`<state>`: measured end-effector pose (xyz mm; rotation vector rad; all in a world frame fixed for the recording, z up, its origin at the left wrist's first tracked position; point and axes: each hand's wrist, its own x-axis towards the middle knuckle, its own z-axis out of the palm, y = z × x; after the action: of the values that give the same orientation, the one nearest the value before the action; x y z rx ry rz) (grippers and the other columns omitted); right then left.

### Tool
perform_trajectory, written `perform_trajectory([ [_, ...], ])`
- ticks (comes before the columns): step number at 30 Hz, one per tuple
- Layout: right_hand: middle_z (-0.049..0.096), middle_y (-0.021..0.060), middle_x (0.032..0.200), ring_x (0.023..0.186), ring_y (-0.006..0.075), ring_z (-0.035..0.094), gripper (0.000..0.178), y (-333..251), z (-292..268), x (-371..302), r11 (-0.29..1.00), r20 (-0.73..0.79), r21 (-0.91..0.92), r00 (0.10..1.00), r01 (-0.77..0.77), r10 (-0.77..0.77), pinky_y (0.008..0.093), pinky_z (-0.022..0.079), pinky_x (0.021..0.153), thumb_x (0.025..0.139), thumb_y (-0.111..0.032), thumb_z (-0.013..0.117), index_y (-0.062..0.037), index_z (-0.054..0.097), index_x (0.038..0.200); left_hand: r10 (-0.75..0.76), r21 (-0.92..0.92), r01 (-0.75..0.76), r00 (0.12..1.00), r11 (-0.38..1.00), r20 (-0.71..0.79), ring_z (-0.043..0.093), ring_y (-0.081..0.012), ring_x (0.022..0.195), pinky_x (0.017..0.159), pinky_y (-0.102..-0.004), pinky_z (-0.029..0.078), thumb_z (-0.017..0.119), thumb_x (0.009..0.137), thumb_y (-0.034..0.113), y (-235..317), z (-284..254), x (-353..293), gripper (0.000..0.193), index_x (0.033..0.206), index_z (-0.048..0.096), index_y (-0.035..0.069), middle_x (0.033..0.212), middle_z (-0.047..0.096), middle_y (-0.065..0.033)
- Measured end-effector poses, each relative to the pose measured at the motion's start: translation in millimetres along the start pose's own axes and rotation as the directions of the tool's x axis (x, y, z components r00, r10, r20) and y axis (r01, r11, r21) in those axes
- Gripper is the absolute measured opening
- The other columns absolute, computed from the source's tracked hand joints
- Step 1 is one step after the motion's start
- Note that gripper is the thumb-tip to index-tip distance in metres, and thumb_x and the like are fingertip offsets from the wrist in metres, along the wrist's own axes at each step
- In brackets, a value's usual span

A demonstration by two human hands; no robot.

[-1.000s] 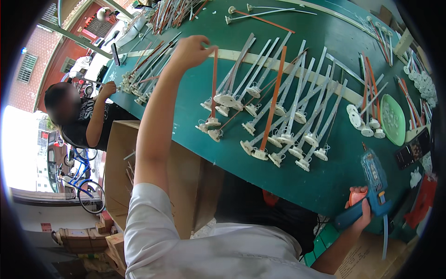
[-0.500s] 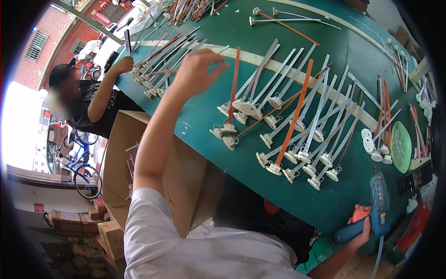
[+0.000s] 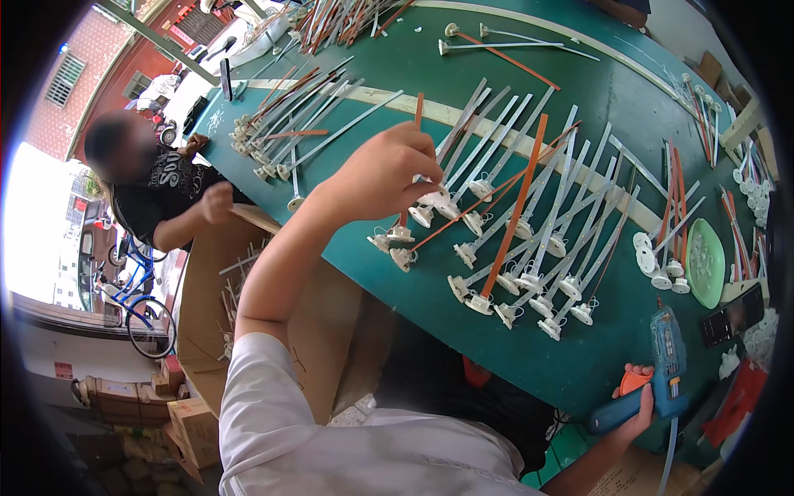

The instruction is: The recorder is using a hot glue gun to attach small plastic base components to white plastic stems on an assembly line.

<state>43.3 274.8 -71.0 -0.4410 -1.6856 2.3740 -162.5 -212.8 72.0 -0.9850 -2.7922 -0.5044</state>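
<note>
My left hand [image 3: 389, 175] reaches over the green table, its fingers pinched together on a white round base [image 3: 438, 198] at the lower end of one of the strips. The fingers partly hide this base and its neighbours. Around it lie several flat grey and orange strips [image 3: 556, 198], each with a white disc-shaped base at its near end. At the lower right my right hand [image 3: 638, 411] is wrapped round the handle of a blue glue gun [image 3: 668, 351] with an orange trigger. The gun's nozzle points up, away from me, and a cord hangs below it.
A co-worker [image 3: 178, 186] sits at the left beside another pile of strips [image 3: 289, 124]. An open cardboard box [image 3: 318, 322] stands against the table's near edge. On the right are a green dish [image 3: 705, 264] of small clear pieces and a dark phone [image 3: 733, 316].
My left hand has come down and right onto the bases, its fingers closing. The co-worker's raised hand has dropped toward the box. A strip now lies at the near edge of the left pile.
</note>
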Motion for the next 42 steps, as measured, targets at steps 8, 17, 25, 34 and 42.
perform_trajectory([
  [8, 0.059, 0.0144, 0.116, 0.117, 0.0300, 0.057, 0.039, 3, -9, 1, 1.000, 0.031, 0.009, 0.999, -0.013, 0.012, 0.0265, 0.052, 0.060, 0.095, -0.021, 0.051, 0.0034, 0.052, 0.126, -0.192, 0.152, 0.269, 0.901, 0.951, -0.389, 0.067, -0.0340, 0.091, 0.081, -0.0424, 0.054, 0.073, 0.083, 0.015, -75, -3, 12, 0.017, 0.097, 0.076, 0.007, 0.096, 0.072, -0.0113],
  [17, 0.059, 0.0130, 0.116, 0.117, 0.0277, 0.058, 0.038, -3, 4, -4, 1.000, -0.001, -0.001, 1.000, -0.010, 0.010, 0.0260, 0.051, 0.062, 0.096, -0.023, 0.051, 0.0018, 0.052, 0.125, -0.757, 0.657, 0.539, 0.649, 0.526, 0.074, 0.066, -0.0337, 0.108, 0.087, -0.0453, 0.055, 0.070, 0.081, 0.008, -210, -14, -92, 0.023, 0.103, 0.074, 0.014, 0.108, 0.069, -0.0147],
  [25, 0.060, 0.0121, 0.116, 0.116, 0.0277, 0.059, 0.038, 3, -7, 4, 1.000, -0.024, -0.016, 1.000, -0.012, 0.011, 0.0269, 0.050, 0.062, 0.096, -0.025, 0.053, 0.0007, 0.054, 0.123, -0.338, 0.544, 0.526, 0.846, 0.654, -0.412, 0.069, -0.0351, 0.092, 0.074, -0.0475, 0.056, 0.061, 0.086, 0.012, -209, -41, -99, 0.014, 0.092, 0.073, 0.010, 0.094, 0.070, -0.0117],
  [34, 0.063, 0.0140, 0.116, 0.114, 0.0296, 0.062, 0.035, 11, -6, 11, 0.996, 0.014, 0.027, 0.997, 0.082, -0.082, 0.0290, 0.051, 0.061, 0.098, -0.021, 0.051, 0.0023, 0.056, 0.123, -0.154, 0.164, 0.729, 0.348, 0.665, -0.925, 0.068, -0.0345, 0.069, 0.065, -0.0412, 0.051, 0.068, 0.089, 0.019, -189, -129, -106, 0.013, 0.096, 0.075, 0.010, 0.074, 0.070, -0.0149],
  [42, 0.064, 0.0140, 0.117, 0.114, 0.0290, 0.063, 0.033, 15, -15, 13, 0.993, 0.040, 0.042, 0.993, 0.108, -0.110, 0.0299, 0.052, 0.062, 0.099, -0.020, 0.051, 0.0023, 0.057, 0.123, -0.150, -0.139, 0.650, -0.039, 0.747, -0.988, 0.072, -0.0201, 0.069, 0.068, -0.0338, 0.055, 0.067, 0.088, 0.015, -182, -154, -128, 0.014, 0.094, 0.076, 0.005, 0.079, 0.075, -0.0084],
])
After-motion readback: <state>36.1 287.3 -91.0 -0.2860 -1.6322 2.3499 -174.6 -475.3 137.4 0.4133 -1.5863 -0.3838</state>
